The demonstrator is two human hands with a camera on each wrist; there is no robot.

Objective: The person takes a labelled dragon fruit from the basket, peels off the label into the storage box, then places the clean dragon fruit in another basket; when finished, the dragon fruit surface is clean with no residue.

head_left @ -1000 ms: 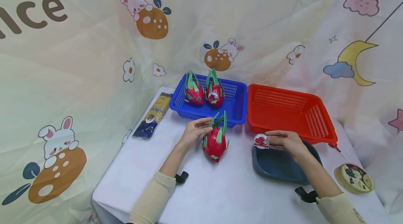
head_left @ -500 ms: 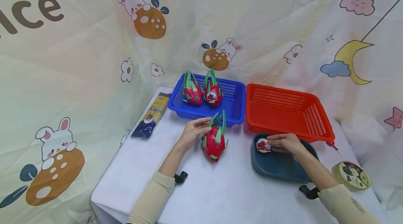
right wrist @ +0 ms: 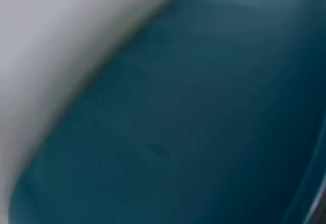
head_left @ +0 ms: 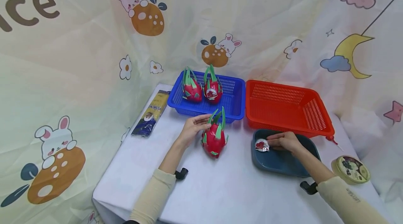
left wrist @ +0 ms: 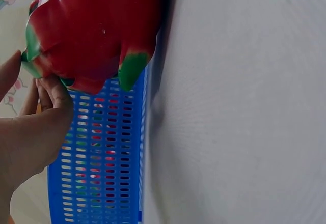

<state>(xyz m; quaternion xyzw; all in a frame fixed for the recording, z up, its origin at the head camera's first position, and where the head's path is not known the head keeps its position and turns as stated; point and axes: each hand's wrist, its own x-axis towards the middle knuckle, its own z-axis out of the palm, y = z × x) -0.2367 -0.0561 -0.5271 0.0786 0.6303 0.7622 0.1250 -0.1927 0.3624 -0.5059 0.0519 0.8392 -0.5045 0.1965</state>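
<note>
A red dragon fruit [head_left: 214, 142] with green leaf tips stands on the table in front of the blue basket. My left hand [head_left: 194, 126] grips it at its upper left; in the left wrist view the thumb [left wrist: 9, 72] meets a leaf tip of the dragon fruit [left wrist: 102, 30]. My right hand [head_left: 284, 142] pinches the right edge of a round white and red sticker [head_left: 262, 145], low over the dark blue tray [head_left: 267, 168]. Only the blurred tray [right wrist: 178, 107] fills most of the right wrist view; neither hand nor sticker shows there.
The blue basket [head_left: 234, 112] holds two dragon fruits, one [head_left: 192, 92] plain, the other [head_left: 213, 89] bearing a similar sticker. Beside it stands a red basket [head_left: 283, 110]. A gold and blue packet [head_left: 151, 113] lies at left, a round tin [head_left: 351, 169] at right.
My right hand has lowered the sticker into the tray, and the sticker now lies flatter. My left hand and the dragon fruit have stayed in place; the view has shifted slightly.
</note>
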